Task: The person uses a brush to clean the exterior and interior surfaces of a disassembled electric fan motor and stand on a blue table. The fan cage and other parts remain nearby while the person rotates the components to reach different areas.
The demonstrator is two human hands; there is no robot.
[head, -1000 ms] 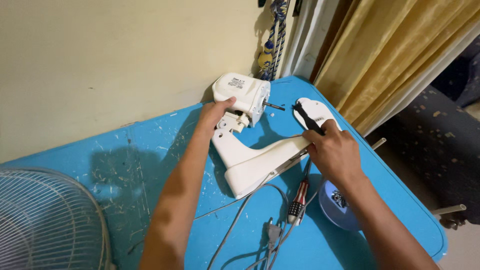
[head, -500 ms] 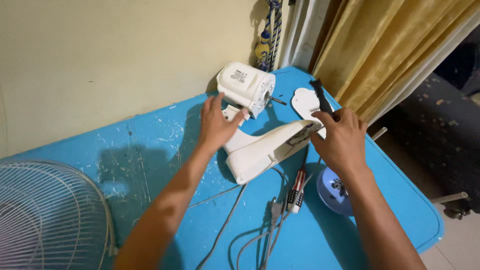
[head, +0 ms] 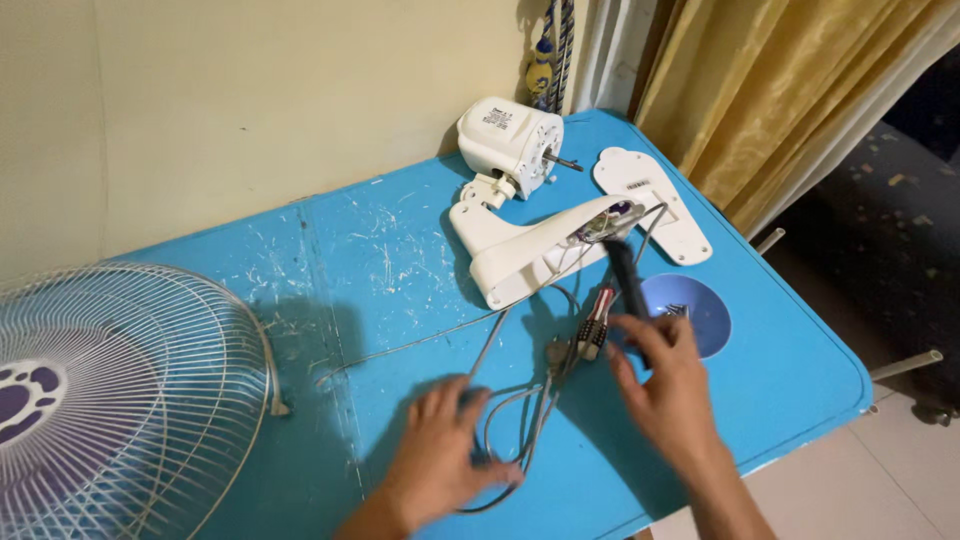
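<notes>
- scratched-up blue table (head: 380,250) pushed against a cream wall (head: 250,100)
- wire fan guard (head: 110,400) at the left edge
- white oval cover plate (head: 655,205) by the gold curtain (head: 800,90)
- small blue bowl (head: 705,320) with some bits in it

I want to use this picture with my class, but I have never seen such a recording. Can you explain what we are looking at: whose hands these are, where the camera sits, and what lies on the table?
The camera sits on a person's head and looks down at their own bare hands. On the blue table lies a white fan body, taken apart, with its base cover beside it. A wire fan guard lies at the left. The left hand rests on the grey power cord. The right hand holds a black-handled tool, probably a screwdriver. Nearby are a red-handled screwdriver and a small blue dish.
</notes>
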